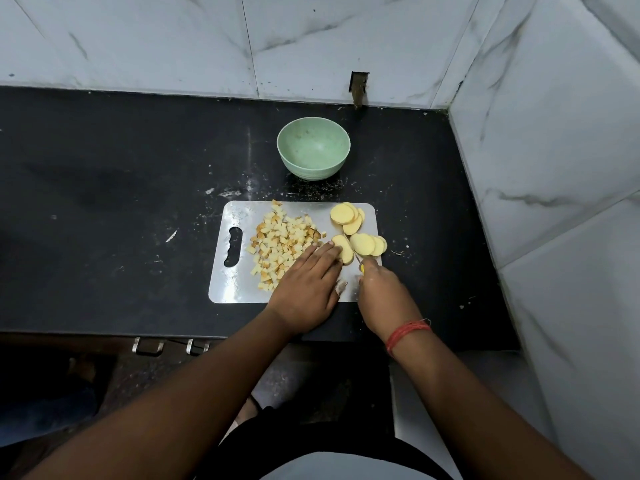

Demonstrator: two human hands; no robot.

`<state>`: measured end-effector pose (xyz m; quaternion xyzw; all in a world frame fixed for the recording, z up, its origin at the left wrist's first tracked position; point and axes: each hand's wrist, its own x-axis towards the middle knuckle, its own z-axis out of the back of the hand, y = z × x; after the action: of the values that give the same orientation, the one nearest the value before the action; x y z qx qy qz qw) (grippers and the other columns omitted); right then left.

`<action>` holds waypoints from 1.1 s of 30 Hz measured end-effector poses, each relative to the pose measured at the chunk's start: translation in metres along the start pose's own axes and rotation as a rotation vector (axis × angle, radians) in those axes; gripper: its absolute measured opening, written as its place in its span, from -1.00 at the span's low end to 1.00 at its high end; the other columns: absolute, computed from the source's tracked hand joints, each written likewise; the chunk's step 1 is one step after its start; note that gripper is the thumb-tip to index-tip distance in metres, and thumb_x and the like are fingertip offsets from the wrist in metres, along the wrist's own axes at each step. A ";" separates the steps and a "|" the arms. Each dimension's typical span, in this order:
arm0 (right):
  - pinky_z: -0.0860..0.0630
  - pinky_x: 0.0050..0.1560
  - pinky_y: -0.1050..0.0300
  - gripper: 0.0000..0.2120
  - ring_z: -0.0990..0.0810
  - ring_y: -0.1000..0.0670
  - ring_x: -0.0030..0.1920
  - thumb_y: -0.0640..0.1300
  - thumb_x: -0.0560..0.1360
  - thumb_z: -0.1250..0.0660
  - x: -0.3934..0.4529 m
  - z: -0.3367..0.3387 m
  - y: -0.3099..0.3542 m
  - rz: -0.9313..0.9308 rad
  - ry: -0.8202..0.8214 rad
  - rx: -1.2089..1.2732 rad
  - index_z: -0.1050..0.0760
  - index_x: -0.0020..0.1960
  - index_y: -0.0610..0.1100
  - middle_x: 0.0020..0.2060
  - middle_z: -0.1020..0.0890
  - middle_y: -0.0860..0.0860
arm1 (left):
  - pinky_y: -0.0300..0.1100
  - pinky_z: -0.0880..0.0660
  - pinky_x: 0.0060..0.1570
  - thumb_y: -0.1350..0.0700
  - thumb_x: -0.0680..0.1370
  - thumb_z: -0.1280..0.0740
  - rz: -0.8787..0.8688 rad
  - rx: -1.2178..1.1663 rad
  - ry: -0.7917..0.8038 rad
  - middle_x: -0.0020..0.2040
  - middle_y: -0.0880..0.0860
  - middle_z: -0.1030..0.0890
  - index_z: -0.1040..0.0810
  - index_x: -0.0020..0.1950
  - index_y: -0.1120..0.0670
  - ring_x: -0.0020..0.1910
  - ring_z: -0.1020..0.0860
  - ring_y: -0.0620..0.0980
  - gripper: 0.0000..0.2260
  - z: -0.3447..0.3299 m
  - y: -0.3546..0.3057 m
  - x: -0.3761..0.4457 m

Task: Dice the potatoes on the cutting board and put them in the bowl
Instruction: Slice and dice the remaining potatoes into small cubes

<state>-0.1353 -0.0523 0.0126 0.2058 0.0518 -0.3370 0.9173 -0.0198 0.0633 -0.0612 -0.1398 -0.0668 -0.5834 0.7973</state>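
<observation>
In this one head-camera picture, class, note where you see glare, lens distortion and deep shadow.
Head view: glare streaks the metal cutting board and the black counter near the green bowl; wide-angle bending curves the counter's edges and the tiled wall; below the counter all is dark, details lost.

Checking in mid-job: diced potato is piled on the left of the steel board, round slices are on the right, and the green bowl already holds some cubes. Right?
Not quite. The head view shows the green bowl empty. The diced potato is still on the steel board, with round slices on the right.
</observation>
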 end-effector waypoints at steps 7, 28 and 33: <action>-0.43 -0.12 0.02 -0.67 -0.60 -0.24 0.06 -0.33 0.56 -0.10 -0.001 0.002 0.013 -0.074 0.107 -0.062 -0.26 0.31 -0.24 0.09 -0.58 -0.21 | 0.07 -0.10 0.61 -0.06 0.71 -0.08 -0.016 -0.006 0.050 0.48 0.19 -0.46 -0.50 0.44 0.25 0.52 -0.37 0.15 -0.51 0.000 0.000 0.001; -0.41 0.24 0.00 -0.42 -0.49 -0.14 0.31 -0.23 0.59 -0.23 0.022 0.005 0.034 -0.111 0.435 -0.327 -0.05 0.51 -0.29 0.33 -0.46 -0.17 | 0.09 -0.07 0.62 -0.02 0.71 -0.02 -0.046 0.052 0.083 0.49 0.21 -0.46 -0.47 0.47 0.25 0.54 -0.35 0.17 -0.51 -0.001 0.001 0.002; -0.45 -0.04 0.03 -0.53 -0.59 -0.18 0.12 -0.33 0.53 -0.21 0.002 0.000 0.016 -0.195 0.370 -0.143 -0.15 0.40 -0.35 0.16 -0.56 -0.25 | 0.10 -0.12 0.60 0.00 0.72 -0.04 -0.045 0.076 0.072 0.45 0.22 -0.49 -0.49 0.44 0.26 0.51 -0.38 0.18 -0.54 0.000 -0.001 0.002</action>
<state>-0.1235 -0.0425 0.0176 0.1926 0.2625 -0.3761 0.8675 -0.0204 0.0613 -0.0609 -0.0871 -0.0633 -0.6027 0.7907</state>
